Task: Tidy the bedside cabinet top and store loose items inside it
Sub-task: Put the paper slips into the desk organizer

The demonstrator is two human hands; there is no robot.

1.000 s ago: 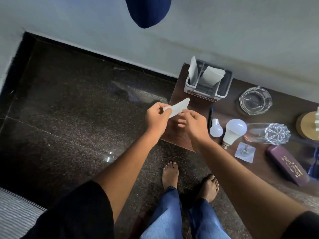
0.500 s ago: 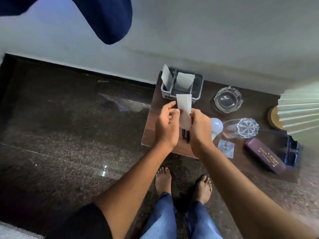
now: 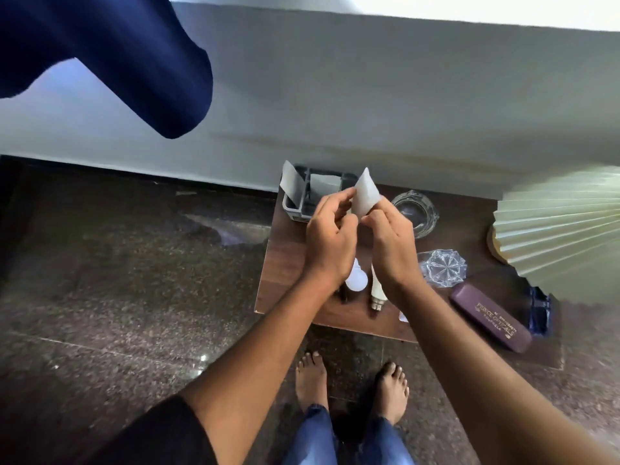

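Both of your hands were raised over the brown wooden cabinet top (image 3: pixel 288 263), pinching one small white folded slip of paper (image 3: pixel 365 196) between them: your left hand (image 3: pixel 330 243) had its thumb and forefinger closed on the slip's left edge, and your right hand (image 3: pixel 392 250) gripped its lower corner with curled fingers. The paper stood nearly upright, its pointed tip above your knuckles. Just beyond your left hand sat a grey plastic divided organiser tray (image 3: pixel 295 206), with a white paper sheet (image 3: pixel 290 179) leaning out of its left compartment and another in the next one. Beyond your right hand rested a round clear glass ashtray (image 3: pixel 417 209). Below your wrists lay a small white round bulb (image 3: pixel 355 280) and a larger white bulb with a metal base (image 3: pixel 377 290), side by side, with a dark pen (image 3: pixel 343 293) half hidden under your left wrist. To the right of your right hand lay a faceted clear glass piece (image 3: pixel 441 268), then a long maroon spectacle case with gold lettering (image 3: pixel 489 317), and further right a pleated cream lampshade (image 3: pixel 563 226) above a blue object (image 3: pixel 540 312) that was too hidden to identify.
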